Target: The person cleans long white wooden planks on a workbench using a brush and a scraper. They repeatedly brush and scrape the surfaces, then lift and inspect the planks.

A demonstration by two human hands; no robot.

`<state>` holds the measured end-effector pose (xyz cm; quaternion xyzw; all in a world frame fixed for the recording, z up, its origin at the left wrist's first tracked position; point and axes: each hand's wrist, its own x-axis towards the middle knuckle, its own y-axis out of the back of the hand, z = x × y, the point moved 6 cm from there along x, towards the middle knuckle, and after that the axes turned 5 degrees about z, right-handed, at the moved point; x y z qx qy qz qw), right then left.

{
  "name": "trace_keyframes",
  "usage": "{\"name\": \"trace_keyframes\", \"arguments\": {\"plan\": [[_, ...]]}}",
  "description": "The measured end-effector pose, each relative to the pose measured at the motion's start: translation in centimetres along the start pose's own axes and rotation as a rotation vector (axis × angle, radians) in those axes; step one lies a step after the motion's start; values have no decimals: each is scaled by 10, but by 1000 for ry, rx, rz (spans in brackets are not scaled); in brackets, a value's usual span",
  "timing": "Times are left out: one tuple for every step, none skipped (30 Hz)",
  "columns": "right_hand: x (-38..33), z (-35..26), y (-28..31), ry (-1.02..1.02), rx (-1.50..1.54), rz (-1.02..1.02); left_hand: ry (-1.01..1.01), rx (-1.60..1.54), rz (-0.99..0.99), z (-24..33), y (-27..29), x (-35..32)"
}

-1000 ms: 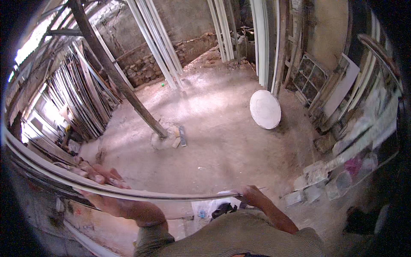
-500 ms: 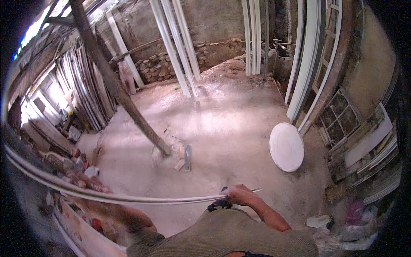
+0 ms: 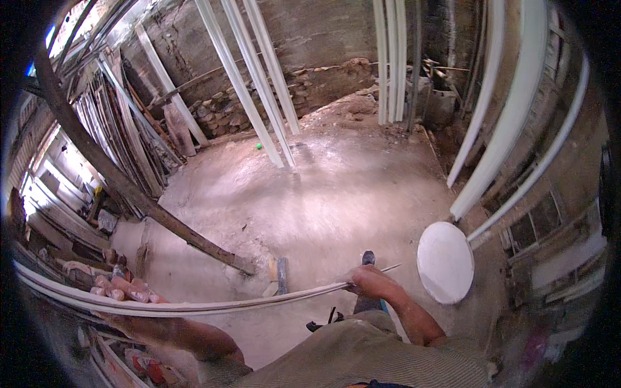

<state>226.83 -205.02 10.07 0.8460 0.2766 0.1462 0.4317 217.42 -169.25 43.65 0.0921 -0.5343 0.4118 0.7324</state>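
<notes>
A long, thin white moulding strip (image 3: 226, 306) lies across my front, running from the far left to its tip just past my right hand. My right hand (image 3: 369, 280) is closed round it near that tip. On the left, my left hand (image 3: 128, 290) holds the strip from below, its fingers curled up over the far side. Grooves run along the strip, and I cannot tell whether it is one piece or several laid together. A dark shoe (image 3: 368, 258) shows beyond my right hand.
A slanting wooden post (image 3: 162, 216) meets the floor at left, beside a grey block (image 3: 282, 275). White lengths (image 3: 262, 97) lean at the back. At right stand a white round disc (image 3: 446, 263) and tall white mouldings (image 3: 511, 110). Old boards (image 3: 113, 139) line the left.
The post's foot, block and disc sit lower in view, as I have moved forward. A shoe now shows ahead of my right hand. Both hands still hold the strip, whose left part sits lower.
</notes>
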Motion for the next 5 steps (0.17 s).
{"name": "trace_keyframes", "arguments": {"plan": [[19, 18, 17, 17, 25, 22, 36, -136, -84, -29, -10, -2], [40, 39, 26, 42, 62, 37, 78, -253, -165, -55, -20, -3], [60, 62, 34, 56, 87, 46, -20, -118, -108, -65, -41, -11], [79, 85, 48, 72, 107, 63, -122, 11, -49, -68, -76, -21], [95, 109, 54, 76, 81, 58, -125, 14, -37, -80, -104, -25]]}}
